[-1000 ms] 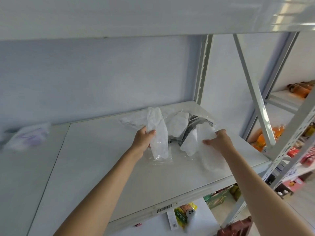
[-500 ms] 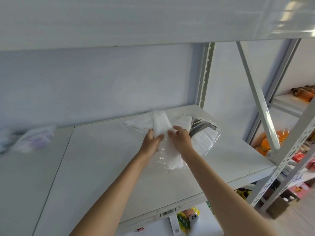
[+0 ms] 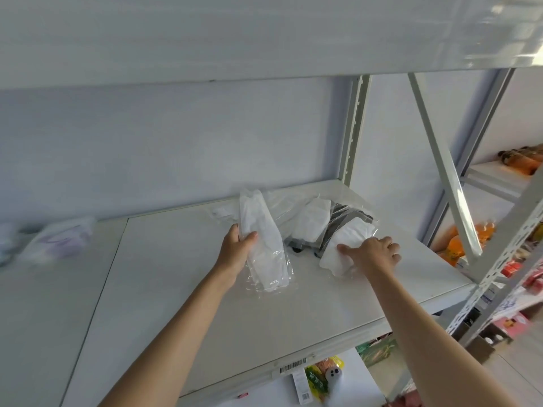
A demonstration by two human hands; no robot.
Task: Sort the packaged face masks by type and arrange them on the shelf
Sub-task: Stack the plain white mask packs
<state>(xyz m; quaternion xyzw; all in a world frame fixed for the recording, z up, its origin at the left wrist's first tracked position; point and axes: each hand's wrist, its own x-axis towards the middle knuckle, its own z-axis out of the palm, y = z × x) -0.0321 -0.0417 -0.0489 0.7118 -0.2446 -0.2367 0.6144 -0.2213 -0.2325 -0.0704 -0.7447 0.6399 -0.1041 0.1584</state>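
Note:
My left hand (image 3: 239, 250) grips a stack of white face masks in clear wrappers (image 3: 263, 242), held upright above the white shelf board (image 3: 188, 304). To its right lies a loose pile: another white packaged mask (image 3: 311, 221) on top of black packaged masks (image 3: 342, 223). My right hand (image 3: 371, 254) rests on a white packaged mask (image 3: 342, 245) at the pile's near right side, thumb on its wrapper and fingers curled at its edge.
A bag with purple print (image 3: 63, 237) lies blurred on the neighbouring shelf board at the left. A perforated upright (image 3: 354, 130) and a diagonal brace (image 3: 443, 165) stand at the right. Goods (image 3: 321, 374) sit on the lower shelf; orange bottles (image 3: 467, 236) beyond.
My right hand has left the stack in my left hand and moved right onto a white mask in the pile. The left hand keeps holding its stack.

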